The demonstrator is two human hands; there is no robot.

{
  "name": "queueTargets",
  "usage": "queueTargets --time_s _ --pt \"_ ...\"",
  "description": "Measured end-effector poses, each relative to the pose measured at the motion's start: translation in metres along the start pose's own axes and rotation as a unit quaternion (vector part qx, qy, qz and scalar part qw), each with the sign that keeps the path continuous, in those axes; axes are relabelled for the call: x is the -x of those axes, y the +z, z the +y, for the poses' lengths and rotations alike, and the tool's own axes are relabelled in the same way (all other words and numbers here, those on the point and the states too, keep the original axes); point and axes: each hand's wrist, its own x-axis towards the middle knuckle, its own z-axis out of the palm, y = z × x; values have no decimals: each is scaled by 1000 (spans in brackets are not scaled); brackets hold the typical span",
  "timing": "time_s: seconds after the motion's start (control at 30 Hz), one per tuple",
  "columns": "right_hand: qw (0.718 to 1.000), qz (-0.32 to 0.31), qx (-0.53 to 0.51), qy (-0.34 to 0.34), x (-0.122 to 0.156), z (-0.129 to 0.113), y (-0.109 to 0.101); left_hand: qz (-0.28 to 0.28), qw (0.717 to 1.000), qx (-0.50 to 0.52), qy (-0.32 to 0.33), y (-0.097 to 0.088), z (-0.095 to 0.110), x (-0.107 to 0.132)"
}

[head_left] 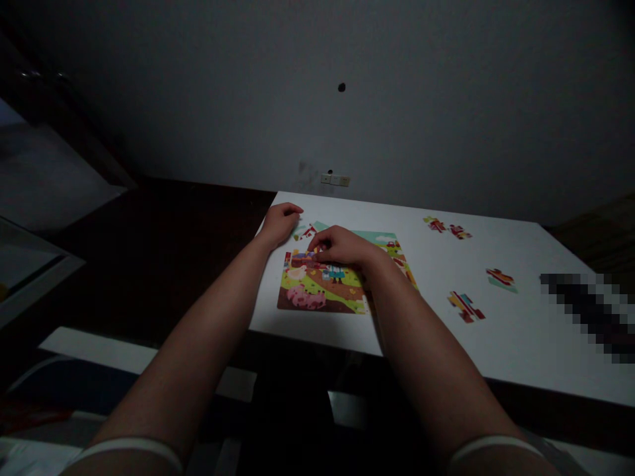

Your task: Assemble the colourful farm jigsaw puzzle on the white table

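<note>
Since everything's laid out flat, the easiest landmark is the farm-scene jigsaw puzzle (317,294) on the white counter (426,330). The right hand (342,246) sits over the puzzle's middle, its grip narrow, with the fingertips (313,245) pressed down among the pieces. I can't tell if they're holding one. The left hand (280,223) rests just past the puzzle's top-left corner, grip loosely curled, and I can't see anything in it. A small red-and-white puzzle piece (308,231) lies between the two hands. Off to the puzzle's right are four loose puzzle sections (501,279), well apart from it. They look like thin, light, fairly stiff cardboard, so I'd pinch them by the edges, since they'd probably slide around if you pushed them.
</note>
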Motion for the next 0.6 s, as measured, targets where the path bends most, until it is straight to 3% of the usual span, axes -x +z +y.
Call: queueTargets --time_s 0.33,0.6 --pt "998 -8 61 -35 -4 2 1 0 1000 -6 -4 1 -4 -3" --pt "999 31 27 -8 -1 -2 1 -9 1000 -6 11 0 -3 -1"
